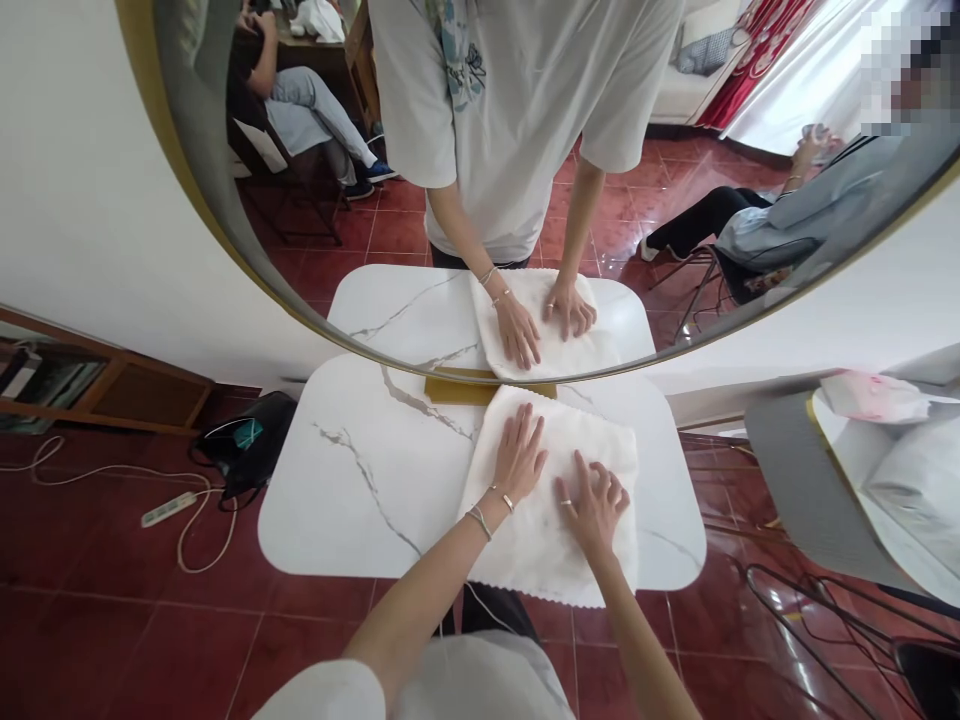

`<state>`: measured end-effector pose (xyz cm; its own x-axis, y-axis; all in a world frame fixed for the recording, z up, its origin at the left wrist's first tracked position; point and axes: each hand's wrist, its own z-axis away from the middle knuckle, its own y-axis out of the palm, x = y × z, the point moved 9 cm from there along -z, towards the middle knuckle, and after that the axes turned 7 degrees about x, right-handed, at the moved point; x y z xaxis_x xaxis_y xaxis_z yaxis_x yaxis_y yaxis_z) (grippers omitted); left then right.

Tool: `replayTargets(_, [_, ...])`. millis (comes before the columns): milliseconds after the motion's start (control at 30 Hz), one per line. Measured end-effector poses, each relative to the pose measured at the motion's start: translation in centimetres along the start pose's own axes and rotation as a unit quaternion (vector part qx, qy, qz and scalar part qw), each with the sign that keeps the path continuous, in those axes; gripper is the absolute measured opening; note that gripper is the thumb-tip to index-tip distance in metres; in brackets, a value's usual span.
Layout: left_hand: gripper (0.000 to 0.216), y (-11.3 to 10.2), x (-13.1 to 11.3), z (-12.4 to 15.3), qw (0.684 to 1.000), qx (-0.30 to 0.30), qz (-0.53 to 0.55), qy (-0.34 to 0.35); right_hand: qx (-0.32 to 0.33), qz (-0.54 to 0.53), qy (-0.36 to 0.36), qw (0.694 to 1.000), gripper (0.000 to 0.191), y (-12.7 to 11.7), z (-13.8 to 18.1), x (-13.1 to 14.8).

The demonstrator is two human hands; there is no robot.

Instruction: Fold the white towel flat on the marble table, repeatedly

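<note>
A white cloth [551,540] lies folded flat on the right half of a white marble-look table [360,480], its near edge hanging slightly over the table's front. My left hand [519,455] rests flat on the cloth's upper middle, fingers stretched out and pointing away from me. My right hand [594,500] lies flat on the cloth just to the right, fingers spread. Both wrists or fingers carry thin bracelets and a ring. Neither hand grips anything.
A large round gold-framed mirror [225,240] stands against the wall behind the table and reflects me, the cloth and two seated people. A black bag [244,445] and a power strip [169,508] with cable lie on the red tiled floor at left. A chair [862,480] stands at right.
</note>
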<state>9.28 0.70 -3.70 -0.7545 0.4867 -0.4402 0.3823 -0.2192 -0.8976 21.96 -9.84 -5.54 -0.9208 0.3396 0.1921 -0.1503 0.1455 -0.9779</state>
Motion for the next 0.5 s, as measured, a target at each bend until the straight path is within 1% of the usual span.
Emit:
replayTargets(67, [0.060,0.5,0.3,0.4,0.999,0.005,-0.020,0.037,-0.010,-0.014,-0.005,1.000,0.060,0.1,-2.0,0.4])
replayTargets(133, [0.062,0.1,1.6,0.7,0.999,-0.008,-0.031,0.028,-0.015,-0.019,-0.029,0.999,0.061,0.6,-3.8,1.1])
replayTargets(200, [0.062,-0.5,3.2,1.0,0.999,-0.025,-0.038,0.004,-0.002,-0.015,-0.072,0.997,0.061,1.4,-5.0,2.7])
replayTargets(300, [0.064,-1.6,5.6,1.8,0.997,-0.037,-0.054,-0.030,0.013,-0.008,-0.111,0.994,0.060,2.6,-5.6,5.7])
replayTargets(500, [0.061,-3.9,10.2,3.5,0.995,-0.044,-0.071,-0.053,0.001,-0.026,-0.120,0.992,0.062,3.3,-5.1,11.5])
